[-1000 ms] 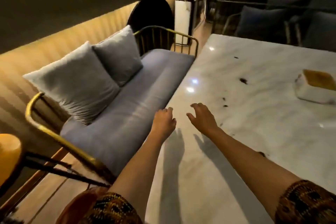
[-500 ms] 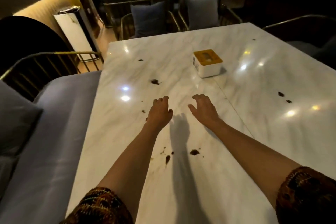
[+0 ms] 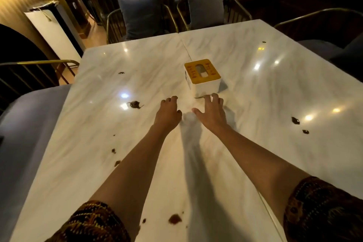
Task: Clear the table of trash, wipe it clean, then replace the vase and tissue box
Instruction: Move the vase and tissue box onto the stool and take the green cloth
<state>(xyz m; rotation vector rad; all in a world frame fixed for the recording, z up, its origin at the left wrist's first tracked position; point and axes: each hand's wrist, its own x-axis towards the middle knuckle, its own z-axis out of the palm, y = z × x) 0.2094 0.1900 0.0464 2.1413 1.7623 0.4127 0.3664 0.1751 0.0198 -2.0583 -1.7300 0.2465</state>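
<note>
A dim dining room, and in it a pale marble table built from two slabs that meet at a seam running in from the far edge. The box sits about mid-table, just right of that seam and well away from every edge. No vase is in view.

Both hands reach out over the marble toward the box and hold nothing. The left hand hangs with its fingers loosely curled, just short of the box's near left corner. The right hand has its fingers spread, with the tips right at the box's near side. I cannot tell whether they touch it.

The main hazard looks to be the dark spots:
- A blot lies just left of the left hand.
- A pair lies toward the right edge.
- A smear and several specks lie by the near edge, between the forearms and beside the left sleeve.

If these are wet or sticky, a forearm lowered or drawn back across them would spread the mess and soil the sleeve. The marble is glossy and probably slick. A push from the right hand alone could spin the box or skate it off instead of securing it, and sliding it rather than lifting risks dragging its base through a spot.

There is plenty of room. Bare marble surrounds the box on all sides. Cushioned chairs stand against the far edge and a sofa seat lies along the left edge, so anything shoved off there would likely land soft.
</note>
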